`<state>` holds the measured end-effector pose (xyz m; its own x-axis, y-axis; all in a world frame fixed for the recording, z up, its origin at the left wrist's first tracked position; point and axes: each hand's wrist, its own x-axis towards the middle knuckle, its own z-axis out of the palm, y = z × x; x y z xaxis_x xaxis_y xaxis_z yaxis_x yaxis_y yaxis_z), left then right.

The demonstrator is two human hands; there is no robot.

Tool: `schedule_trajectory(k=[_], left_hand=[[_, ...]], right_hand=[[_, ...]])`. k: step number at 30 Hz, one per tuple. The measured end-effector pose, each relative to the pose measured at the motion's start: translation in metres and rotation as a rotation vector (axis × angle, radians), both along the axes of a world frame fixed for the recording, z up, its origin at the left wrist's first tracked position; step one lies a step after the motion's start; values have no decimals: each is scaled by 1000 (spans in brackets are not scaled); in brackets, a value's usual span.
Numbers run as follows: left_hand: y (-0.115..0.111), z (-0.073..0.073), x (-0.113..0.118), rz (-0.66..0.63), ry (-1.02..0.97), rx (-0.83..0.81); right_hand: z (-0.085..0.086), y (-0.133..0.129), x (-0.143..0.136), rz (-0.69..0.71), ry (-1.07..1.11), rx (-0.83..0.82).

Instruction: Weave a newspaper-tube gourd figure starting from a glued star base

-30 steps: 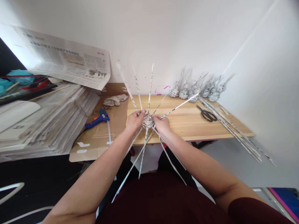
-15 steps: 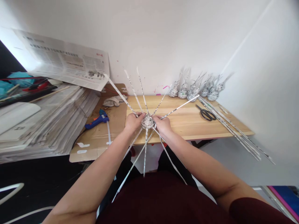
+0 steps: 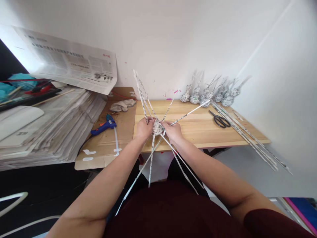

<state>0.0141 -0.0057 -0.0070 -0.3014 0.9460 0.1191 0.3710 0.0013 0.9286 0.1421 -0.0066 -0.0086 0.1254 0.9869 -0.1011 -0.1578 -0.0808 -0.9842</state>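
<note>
Left fingers (image 3: 145, 128) and right fingers (image 3: 172, 131) pinching opposite sides of woven paper disc (image 3: 158, 127) | disc held at desk (image 3: 198, 132) front edge, paper strips radiating | newspaper (image 3: 76, 62) leaning on wall, print too small to read

In front of you stands a pale wall (image 3: 148, 49), flecked with small pink marks just above the back edge of the wooden table (image 3: 198, 132). A faint light line slants up the wall past the table's right back corner, perhaps where two walls meet. Your brightest light falls at the far left, washing out the wall there. Beyond the table's front right edge you have a grey surface (image 3: 247, 172), smooth and dull. Under the front edge you can see a dark support (image 3: 215, 152), and at your lower left lies a black area too dim to read.
</note>
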Motion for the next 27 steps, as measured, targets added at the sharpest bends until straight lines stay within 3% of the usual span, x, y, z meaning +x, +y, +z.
schedule_trajectory(k=[4,8,15,22,27], left_hand=[[-6,3,-6,-205,-378,-104],[-20,11,-12,-465,-494,-308],[-22,11,-6,-407,-484,-365],[-17,3,4,-374,-503,-285],[-16,-1,-3,-375,-329,-224]], right_hand=[[-7,7,5,1,5,22],[-12,13,9,-13,-47,68],[-12,13,10,-6,-88,62],[-19,24,15,-28,-156,65],[-18,27,16,-36,-114,40]])
